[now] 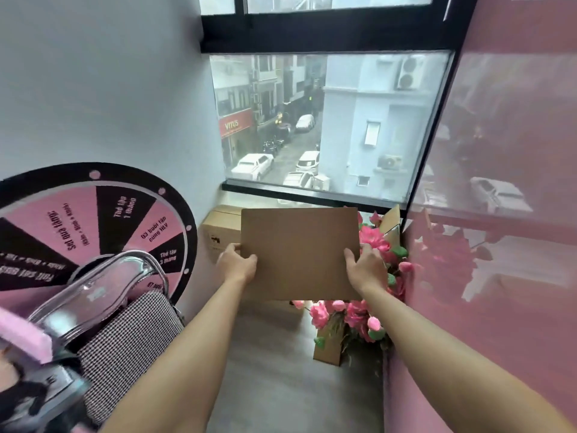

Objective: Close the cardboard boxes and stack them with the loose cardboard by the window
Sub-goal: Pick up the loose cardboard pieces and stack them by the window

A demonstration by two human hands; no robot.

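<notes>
I hold a flat brown cardboard sheet (299,251) in the air in front of the window (324,120). My left hand (237,262) grips its left edge and my right hand (365,268) grips its right edge. Behind the sheet, under the window sill, a closed cardboard box (218,229) stands against the left wall. Most of that box is hidden by the sheet. An open cardboard box (327,348) holding pink artificial flowers (371,239) sits on the floor at the right, one flap (392,220) sticking up.
A round pink and black prize wheel (103,220) leans on the left wall. A chair with a clear back and checked seat (125,335) stands at the lower left. A pink glossy wall (499,214) closes the right side. Grey floor (281,385) lies between them.
</notes>
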